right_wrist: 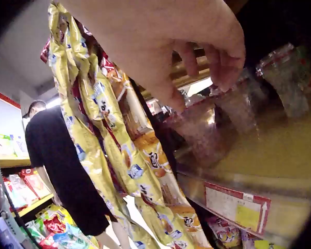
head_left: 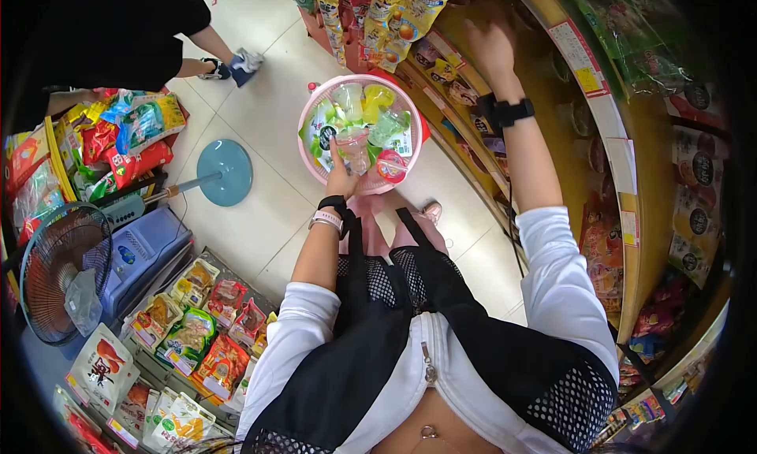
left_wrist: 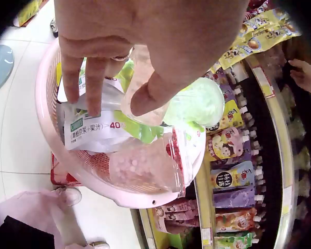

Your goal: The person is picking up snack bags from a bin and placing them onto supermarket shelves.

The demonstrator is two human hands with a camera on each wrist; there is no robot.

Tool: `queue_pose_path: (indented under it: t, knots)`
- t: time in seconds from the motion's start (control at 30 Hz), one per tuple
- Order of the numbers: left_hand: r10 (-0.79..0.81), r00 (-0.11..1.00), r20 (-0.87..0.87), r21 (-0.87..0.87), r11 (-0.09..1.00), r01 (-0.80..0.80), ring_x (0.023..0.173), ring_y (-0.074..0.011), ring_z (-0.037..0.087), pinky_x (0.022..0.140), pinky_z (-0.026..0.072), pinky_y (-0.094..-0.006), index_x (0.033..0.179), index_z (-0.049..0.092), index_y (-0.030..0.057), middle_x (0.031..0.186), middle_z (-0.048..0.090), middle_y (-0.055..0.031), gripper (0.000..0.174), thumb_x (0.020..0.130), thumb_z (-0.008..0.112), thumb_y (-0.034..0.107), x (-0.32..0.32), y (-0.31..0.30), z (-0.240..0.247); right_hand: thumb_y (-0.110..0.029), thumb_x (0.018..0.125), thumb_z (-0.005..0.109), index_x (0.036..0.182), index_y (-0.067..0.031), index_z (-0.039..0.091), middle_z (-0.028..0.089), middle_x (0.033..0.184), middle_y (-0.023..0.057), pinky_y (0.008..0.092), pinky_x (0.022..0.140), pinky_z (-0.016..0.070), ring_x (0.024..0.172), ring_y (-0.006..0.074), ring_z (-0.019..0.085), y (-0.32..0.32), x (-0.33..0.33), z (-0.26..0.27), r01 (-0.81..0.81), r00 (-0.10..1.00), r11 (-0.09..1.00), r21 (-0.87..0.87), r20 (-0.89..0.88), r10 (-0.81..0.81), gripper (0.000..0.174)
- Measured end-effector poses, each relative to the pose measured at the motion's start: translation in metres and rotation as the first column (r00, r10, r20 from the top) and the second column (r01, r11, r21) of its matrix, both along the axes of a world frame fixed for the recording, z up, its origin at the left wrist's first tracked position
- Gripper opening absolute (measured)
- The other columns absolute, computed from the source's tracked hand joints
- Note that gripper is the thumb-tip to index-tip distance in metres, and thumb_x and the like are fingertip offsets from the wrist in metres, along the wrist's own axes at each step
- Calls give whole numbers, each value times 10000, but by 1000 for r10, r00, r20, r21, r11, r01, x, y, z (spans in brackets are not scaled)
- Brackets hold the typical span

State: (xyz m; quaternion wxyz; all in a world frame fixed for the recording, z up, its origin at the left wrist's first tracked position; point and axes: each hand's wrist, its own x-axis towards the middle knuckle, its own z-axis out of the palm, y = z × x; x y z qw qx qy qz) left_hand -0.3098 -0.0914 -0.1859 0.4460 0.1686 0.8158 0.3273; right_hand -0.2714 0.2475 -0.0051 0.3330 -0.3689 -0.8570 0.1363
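Note:
My left hand (head_left: 339, 174) is inside the pink basket (head_left: 306, 143), thumb and fingers round a pale pink translucent plastic cup (left_wrist: 141, 78). Beside that cup lie a pale green cup (left_wrist: 197, 102), a white-and-green drink pouch (left_wrist: 93, 127) and a clear pack with pink contents (left_wrist: 142, 166). The head view also shows a clear cup (head_left: 347, 98) and a yellow one (head_left: 378, 99) in the basket. My right hand (right_wrist: 192, 41) reaches over the shelf with fingers loosely bent and nothing in them. Just below its fingertips stand blurred clear plastic cups (right_wrist: 202, 127).
Strips of yellow snack packets (right_wrist: 109, 109) hang left of the right hand. A lower shelf bears drink pouches (left_wrist: 230, 174). To the left are a blue round stool (head_left: 225, 173), a fan (head_left: 67, 269) and packaged snacks (head_left: 189, 336). A person in black (right_wrist: 67, 166) stands beyond.

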Motion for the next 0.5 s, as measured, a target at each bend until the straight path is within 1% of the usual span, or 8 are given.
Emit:
queue_pose_path:
  t: [0.03,0.07,0.1,0.17,0.23,0.3,0.37,0.5]
  knots:
    - [-1,1000,-4,1,1000,1,1054,-399,501,855,438,-382,1346,-185,217,1229,402,-311,1027,693,590,48,0,-1,-4,-263,715,643,959,-8,571,615,880,179,385,695,473,803,340,588,8,-6,-2,-122,991,982,143,-41,129,361]
    - [-14,999,-53,34,999,15,962,-412,534,802,445,-410,1354,-151,202,1096,483,-305,1001,695,588,52,0,-2,-9,-297,738,633,1027,-15,559,611,923,184,386,712,469,831,345,582,17,-14,-2,-232,968,962,144,-63,243,409]
    - [-24,995,-102,67,997,31,870,-426,567,750,451,-437,1362,-116,187,963,564,-299,976,698,587,56,0,-3,-13,-297,738,633,1027,-15,559,611,923,184,386,712,469,831,345,582,22,-22,-9,-230,968,962,146,-66,241,409]
    - [-19,994,-107,58,998,25,891,-423,561,765,448,-435,1367,-78,181,986,557,-296,958,694,592,58,-3,-3,-8,-304,770,613,1048,-27,556,602,964,189,377,721,466,872,331,579,26,-36,-28,-329,944,906,-268,-79,320,396]
    - [-10,994,-108,53,998,16,913,-420,556,779,445,-432,1372,-40,175,1009,551,-293,941,690,597,60,-4,-3,-2,-299,791,596,1028,-34,566,613,931,185,362,702,474,845,330,592,25,-51,-37,-225,944,911,-345,153,291,356]
    - [0,992,-123,62,998,8,934,-417,549,796,443,-427,1372,17,157,1020,547,-293,916,679,609,62,-6,-4,3,-290,790,596,1062,-59,548,619,902,180,359,724,470,868,327,589,13,-57,-28,-159,958,915,-371,167,234,360]
    - [9,992,-126,61,998,-1,935,-417,548,799,442,-422,1367,63,142,1021,545,-297,889,674,614,65,-4,-3,9,-104,736,601,1211,-101,379,609,801,187,412,576,469,664,327,582,-20,-44,11,-108,993,940,-323,-72,89,525]
    - [9,983,-185,84,996,7,926,-421,549,798,442,-421,1356,105,120,1014,545,-301,866,667,628,89,-4,-2,5,-269,763,632,1099,-65,514,619,899,179,379,733,472,864,339,588,4,-33,-24,-246,954,911,-332,-251,166,410]
